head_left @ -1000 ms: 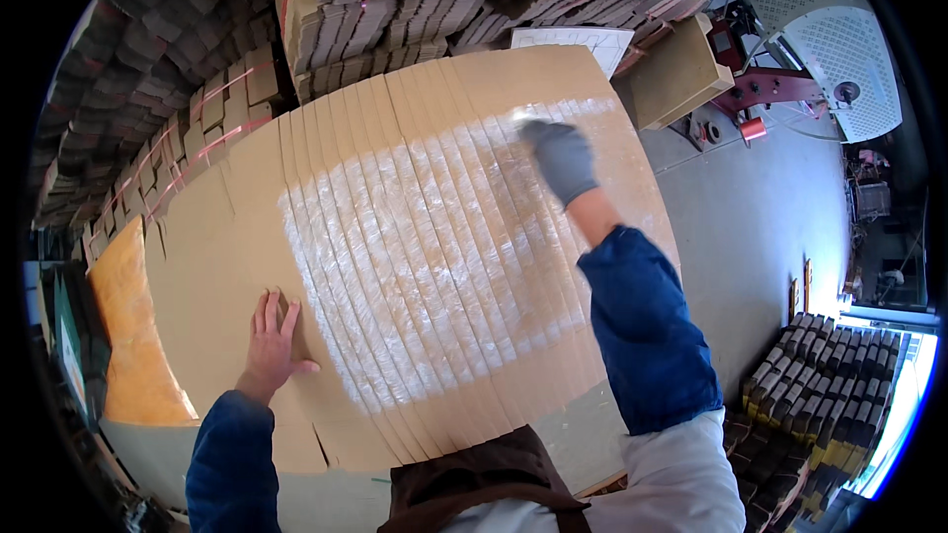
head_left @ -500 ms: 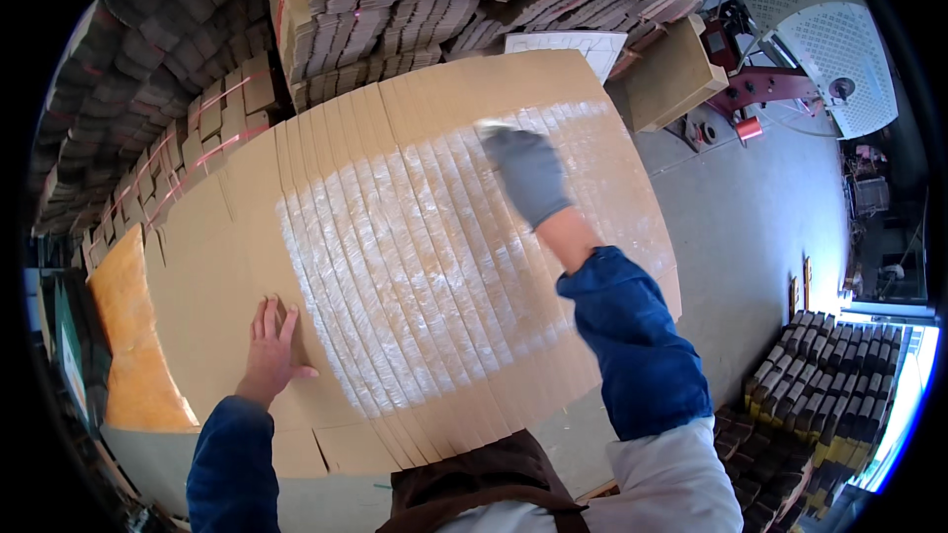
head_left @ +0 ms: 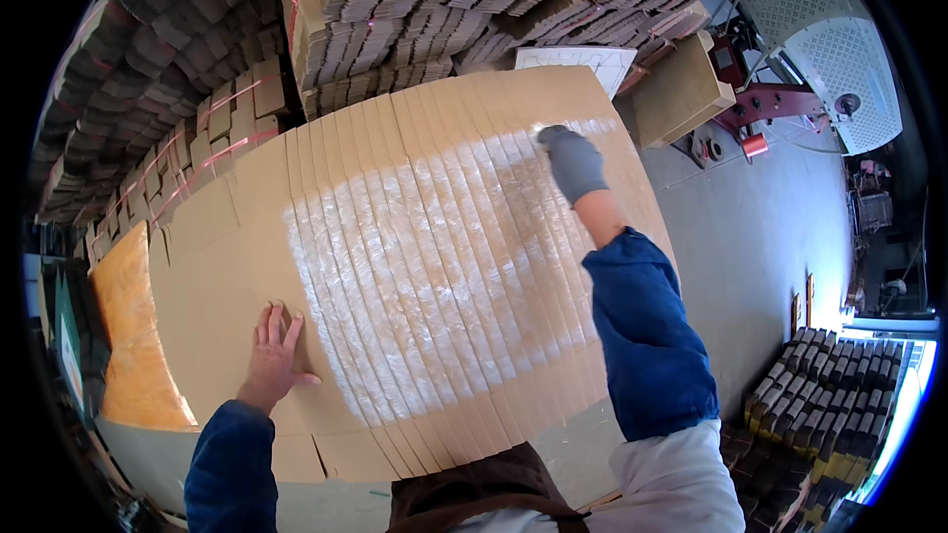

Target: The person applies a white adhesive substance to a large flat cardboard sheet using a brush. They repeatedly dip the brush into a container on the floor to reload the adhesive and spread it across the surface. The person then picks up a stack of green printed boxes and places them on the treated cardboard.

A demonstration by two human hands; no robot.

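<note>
Overlapping flat cardboard sheets (head_left: 212, 266) lie fanned out in front of me, their edges forming a row of narrow steps. A broad band of whitish, wet-looking coating (head_left: 415, 276) covers the middle of those steps. My left hand (head_left: 278, 360), bare, rests on the plain cardboard left of the coated band, fingers spread. At the far right part of the band is my right hand (head_left: 575, 166) in a grey glove, its fingers closed. A small pale edge shows at its fingertips; the glove hides what this belongs to.
Tall stacks of folded cardboard (head_left: 395, 0) stand beyond the sheets, with strapped bundles (head_left: 227, 118) at the left. An orange-brown board (head_left: 133, 336) juts out at left. A machine with a perforated guard (head_left: 829, 49) stands far right, above more bundles (head_left: 825, 385).
My right hand has moved to the right along the far edge of the coated band. My left hand has stayed in place on the cardboard. The view has shifted slightly.
</note>
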